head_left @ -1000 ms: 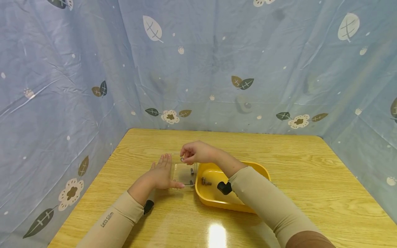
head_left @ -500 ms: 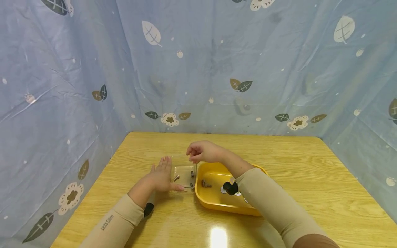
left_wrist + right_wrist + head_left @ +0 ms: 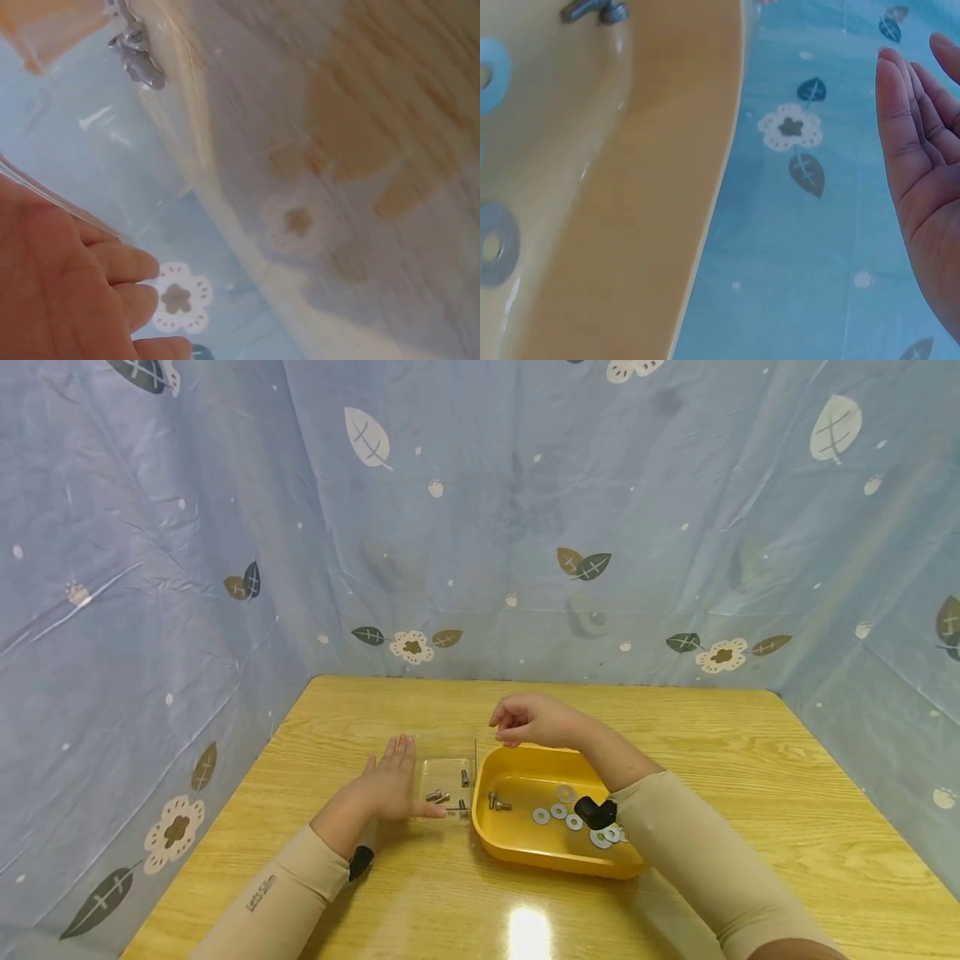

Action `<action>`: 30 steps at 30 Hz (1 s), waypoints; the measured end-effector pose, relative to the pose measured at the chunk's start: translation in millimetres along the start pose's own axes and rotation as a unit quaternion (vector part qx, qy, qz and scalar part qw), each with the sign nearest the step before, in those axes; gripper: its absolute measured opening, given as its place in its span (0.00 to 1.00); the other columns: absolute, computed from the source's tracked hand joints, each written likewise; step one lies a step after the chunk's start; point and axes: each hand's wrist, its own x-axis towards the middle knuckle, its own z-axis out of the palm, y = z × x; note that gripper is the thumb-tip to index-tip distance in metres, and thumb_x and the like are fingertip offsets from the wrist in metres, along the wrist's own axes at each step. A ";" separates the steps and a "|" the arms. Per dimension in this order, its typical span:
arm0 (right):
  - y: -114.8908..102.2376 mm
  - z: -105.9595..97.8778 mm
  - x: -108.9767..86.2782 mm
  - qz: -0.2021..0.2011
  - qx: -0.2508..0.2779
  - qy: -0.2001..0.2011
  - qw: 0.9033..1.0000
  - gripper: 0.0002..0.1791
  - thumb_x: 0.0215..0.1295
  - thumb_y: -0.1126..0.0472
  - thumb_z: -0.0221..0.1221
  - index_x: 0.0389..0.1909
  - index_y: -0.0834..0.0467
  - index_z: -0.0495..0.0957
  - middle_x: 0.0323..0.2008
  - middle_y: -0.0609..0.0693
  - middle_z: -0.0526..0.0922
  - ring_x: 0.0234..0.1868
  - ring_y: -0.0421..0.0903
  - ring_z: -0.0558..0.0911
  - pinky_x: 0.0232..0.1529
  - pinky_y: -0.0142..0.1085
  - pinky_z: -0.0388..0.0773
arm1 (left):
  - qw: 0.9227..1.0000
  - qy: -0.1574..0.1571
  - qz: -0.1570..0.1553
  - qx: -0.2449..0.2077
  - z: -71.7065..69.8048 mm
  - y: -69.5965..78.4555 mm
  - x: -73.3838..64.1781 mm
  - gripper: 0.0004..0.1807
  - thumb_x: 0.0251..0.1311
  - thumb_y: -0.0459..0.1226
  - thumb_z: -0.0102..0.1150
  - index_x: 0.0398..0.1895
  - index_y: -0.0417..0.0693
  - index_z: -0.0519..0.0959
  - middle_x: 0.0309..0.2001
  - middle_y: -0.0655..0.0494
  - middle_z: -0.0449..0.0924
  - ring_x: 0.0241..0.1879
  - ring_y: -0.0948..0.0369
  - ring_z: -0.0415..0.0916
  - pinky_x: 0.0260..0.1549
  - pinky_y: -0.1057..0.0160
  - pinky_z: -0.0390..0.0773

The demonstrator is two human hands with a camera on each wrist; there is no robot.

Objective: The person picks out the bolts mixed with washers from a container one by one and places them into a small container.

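My left hand (image 3: 392, 783) lies with straight fingers along the left side of a clear plastic box (image 3: 431, 764), its thumb reaching across the near side. Several short metal bolts (image 3: 442, 797) lie inside the box. The left wrist view shows the fingers beside the transparent wall and a cluster of bolts (image 3: 139, 64). My right hand (image 3: 536, 720) hovers over the back rim of a yellow tray (image 3: 517, 852), fingers loosely bent and nothing between them. In the tray, two bolts (image 3: 497, 802) sit at the left end and several flat washers (image 3: 558, 812) are spread toward the right.
The box and tray stand side by side on a wood-grain table (image 3: 420, 893). A blue patterned curtain (image 3: 480, 527) encloses the back and both sides. A black wrist device (image 3: 595, 812) on the right arm overlaps the tray in the head view.
My right hand, which pinched a small metal piece over the box, has let it go and moved right to the tray's back rim. More bolts show in the box. The left hand stays put.
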 end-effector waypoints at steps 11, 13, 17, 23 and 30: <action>22.5 -9.1 -33.5 0.039 0.030 0.024 0.998 0.10 0.64 0.63 0.55 0.44 0.62 0.74 0.33 0.61 0.80 0.34 0.61 0.77 0.41 0.47 0.76 | 1.000 -0.006 -0.002 0.000 -0.5 -1.9 -0.6 0.71 0.36 0.73 0.53 0.70 0.35 0.32 0.69 0.39 0.24 0.69 0.46 0.26 0.63 0.41 0.36; 25.3 -9.9 -38.5 0.047 0.042 0.030 0.998 0.10 0.64 0.63 0.55 0.44 0.63 0.74 0.34 0.63 0.79 0.36 0.64 0.77 0.41 0.48 0.76 | 1.000 -0.007 -0.001 -0.002 -1.1 -1.7 -0.7 0.71 0.37 0.73 0.53 0.70 0.35 0.32 0.69 0.39 0.24 0.69 0.47 0.25 0.63 0.41 0.36; 30.4 -10.2 -47.9 0.054 0.050 0.039 0.997 0.09 0.64 0.63 0.54 0.43 0.62 0.74 0.34 0.63 0.79 0.36 0.65 0.76 0.41 0.50 0.75 | 1.000 -0.011 0.000 -0.003 -2.4 -0.7 -1.2 0.70 0.37 0.72 0.54 0.70 0.35 0.32 0.70 0.39 0.25 0.69 0.47 0.25 0.63 0.41 0.35; 37.4 -8.1 -55.1 0.057 0.049 0.039 0.996 0.09 0.65 0.64 0.54 0.42 0.66 0.73 0.33 0.59 0.79 0.35 0.63 0.76 0.41 0.51 0.75 | 1.000 0.000 0.005 0.017 -2.7 3.5 -1.1 0.72 0.34 0.74 0.53 0.70 0.35 0.35 0.70 0.40 0.26 0.70 0.47 0.26 0.62 0.39 0.36; 40.4 -7.8 -54.6 0.058 0.050 0.049 0.996 0.10 0.64 0.64 0.54 0.41 0.66 0.73 0.33 0.62 0.79 0.35 0.62 0.76 0.41 0.52 0.75 | 0.998 0.020 0.046 0.024 -2.4 22.6 5.6 0.73 0.31 0.78 0.47 0.71 0.39 0.33 0.70 0.44 0.23 0.70 0.50 0.23 0.62 0.40 0.33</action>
